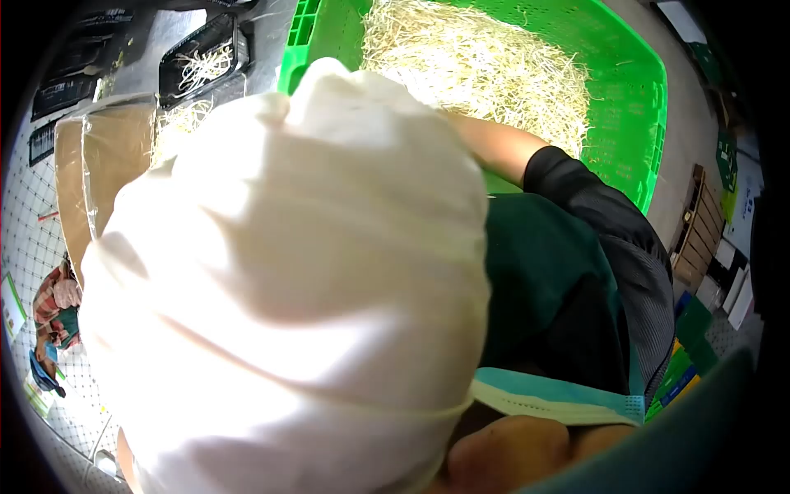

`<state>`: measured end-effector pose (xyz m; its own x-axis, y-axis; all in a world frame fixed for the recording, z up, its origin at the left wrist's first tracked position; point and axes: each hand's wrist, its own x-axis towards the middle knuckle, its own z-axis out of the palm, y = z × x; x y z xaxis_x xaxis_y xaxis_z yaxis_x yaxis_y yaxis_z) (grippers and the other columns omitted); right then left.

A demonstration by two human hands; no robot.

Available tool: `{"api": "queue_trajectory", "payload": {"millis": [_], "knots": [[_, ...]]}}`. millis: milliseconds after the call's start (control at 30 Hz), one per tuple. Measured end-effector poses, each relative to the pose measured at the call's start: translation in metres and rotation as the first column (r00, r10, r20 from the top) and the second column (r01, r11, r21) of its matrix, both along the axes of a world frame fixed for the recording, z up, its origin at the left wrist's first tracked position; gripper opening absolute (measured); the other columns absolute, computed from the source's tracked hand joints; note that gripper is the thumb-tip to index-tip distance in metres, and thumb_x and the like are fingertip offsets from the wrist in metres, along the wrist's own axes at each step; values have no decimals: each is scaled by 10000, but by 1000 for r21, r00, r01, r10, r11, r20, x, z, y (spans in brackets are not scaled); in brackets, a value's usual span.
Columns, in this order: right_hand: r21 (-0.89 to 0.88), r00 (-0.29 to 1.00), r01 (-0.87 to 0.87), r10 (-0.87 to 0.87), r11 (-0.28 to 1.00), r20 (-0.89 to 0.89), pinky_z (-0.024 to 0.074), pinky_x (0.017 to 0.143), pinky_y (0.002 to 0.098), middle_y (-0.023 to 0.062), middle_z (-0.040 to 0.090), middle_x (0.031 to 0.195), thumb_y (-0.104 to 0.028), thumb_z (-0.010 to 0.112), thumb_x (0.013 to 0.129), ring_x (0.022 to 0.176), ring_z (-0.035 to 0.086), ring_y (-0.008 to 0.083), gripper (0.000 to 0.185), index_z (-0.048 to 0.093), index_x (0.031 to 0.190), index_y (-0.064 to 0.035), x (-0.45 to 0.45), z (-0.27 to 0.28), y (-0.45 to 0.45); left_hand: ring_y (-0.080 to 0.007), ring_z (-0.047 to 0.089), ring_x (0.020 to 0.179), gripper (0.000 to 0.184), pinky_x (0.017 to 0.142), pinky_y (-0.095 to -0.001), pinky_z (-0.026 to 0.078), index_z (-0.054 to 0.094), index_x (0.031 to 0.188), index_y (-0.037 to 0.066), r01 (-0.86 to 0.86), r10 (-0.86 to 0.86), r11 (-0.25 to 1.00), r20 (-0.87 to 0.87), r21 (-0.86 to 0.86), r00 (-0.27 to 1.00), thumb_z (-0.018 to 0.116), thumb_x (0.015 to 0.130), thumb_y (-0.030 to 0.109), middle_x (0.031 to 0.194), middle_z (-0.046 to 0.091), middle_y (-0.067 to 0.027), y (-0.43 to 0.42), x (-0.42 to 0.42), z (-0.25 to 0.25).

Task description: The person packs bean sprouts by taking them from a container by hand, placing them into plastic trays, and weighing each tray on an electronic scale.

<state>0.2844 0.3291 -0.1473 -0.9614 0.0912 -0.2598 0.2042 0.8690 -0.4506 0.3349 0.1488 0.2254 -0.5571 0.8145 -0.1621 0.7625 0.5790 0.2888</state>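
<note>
A large white cloth (296, 263), gathered and creased, fills the middle very close to the camera. Behind it, a bare forearm (494, 148) with a pushed-up black sleeve (568, 177) reaches from the right across the near edge of a green crate (629, 107). This looks like my right arm; its hand is hidden behind the cloth, so its fingers do not show. Pale, thin bean sprouts (485, 66) heap up in the crate. My left hand is out of sight. A dark green apron (543, 263) and a blue face mask (568, 397) show below the arm.
Left of the crate, a black plastic tray (169, 78) holding some sprouts sits on a dark table (263, 37). Nearer stands a cardboard box (115, 165) beside loose sprouts (185, 119). Another person (58, 305) is at far left. A wooden pallet (698, 218) stands at far right.
</note>
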Motion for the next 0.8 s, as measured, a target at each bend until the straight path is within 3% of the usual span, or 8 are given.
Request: {"api": "queue_trajectory", "payload": {"millis": [133, 167, 200, 233, 300, 500, 667, 800], "knots": [[588, 856, -435, 515, 681, 37, 195, 1098, 496, 160, 264, 1466, -96, 502, 835, 1339, 265, 361, 715, 175, 1469, -129, 17, 6, -3, -320, 603, 1044, 454, 881, -373, 489, 494, 1253, 31, -50, 50, 999, -14, 0, 999, 624, 818, 46, 1113, 617, -177, -12, 1, 0], [-79, 915, -312, 277, 947, -294, 218, 1079, 488, 151, 289, 1449, -164, 520, 853, 1326, 280, 355, 672, 220, 1451, -112, 5, -44, 1, -321, 603, 1043, 453, 880, -374, 491, 493, 1253, 31, -60, 60, 998, -15, -1, 998, 622, 818, 45, 1111, 618, -177, -16, 1, 0], [-696, 883, -360, -13, 622, -468, 241, 1061, 481, 142, 315, 1432, -233, 538, 870, 1313, 295, 349, 641, 266, 1433, -95, -6, -94, 5, -322, 604, 1041, 453, 878, -374, 492, 493, 1253, 31, -76, 76, 997, -12, -4, 997, 621, 819, 43, 1110, 619, -178, -18, 2, -1], [-700, 886, -369, 4, 612, -464, 241, 1061, 481, 142, 315, 1432, -233, 538, 870, 1313, 295, 349, 641, 266, 1433, -95, -15, -66, 1, -323, 604, 1040, 452, 877, -375, 493, 492, 1252, 31, -81, 81, 997, -8, -3, 997, 620, 819, 42, 1108, 619, -178, -20, 2, -1], [163, 911, -409, 413, 898, 8, 232, 1066, 485, 175, 293, 1437, -365, 607, 816, 1317, 284, 361, 813, 184, 1451, -83, -38, -2, 10, -324, 606, 1037, 450, 874, -376, 495, 491, 1252, 31, -88, 88, 996, -2, -6, 996, 618, 820, 40, 1104, 620, -179, -23, 0, -2], [645, 882, -272, 454, 714, -131, 222, 1072, 526, 223, 251, 1457, -267, 558, 876, 1309, 286, 398, 812, 43, 1479, -93, -10, -51, -14, -330, 609, 1030, 445, 864, -380, 502, 488, 1251, 31, -73, 71, 995, -41, -64, 997, 611, 823, 32, 1093, 624, -181, -21, -7, 8], [359, 875, -472, 376, 805, 306, 498, 820, 386, 135, 619, 969, -242, 559, 860, 851, 601, 244, 660, 246, 1430, -132, -46, 18, 13, -334, 612, 1024, 441, 857, -383, 508, 486, 1250, 31, -70, 34, 969, -149, -239, 988, 605, 825, 26, 1084, 627, -183, -4, -15, 51], [-79, 891, -359, 367, 930, 266, 529, 757, 328, 144, 619, 1040, -306, 653, 762, 838, 611, 247, 771, 303, 1417, -101, -54, 85, 53, -289, 602, 1062, 390, 925, -345, 462, 549, 1205, 12, -246, 244, 968, -35, -50, 969, 636, 826, 40, 1142, 618, -173, -44, -19, 9]]}}
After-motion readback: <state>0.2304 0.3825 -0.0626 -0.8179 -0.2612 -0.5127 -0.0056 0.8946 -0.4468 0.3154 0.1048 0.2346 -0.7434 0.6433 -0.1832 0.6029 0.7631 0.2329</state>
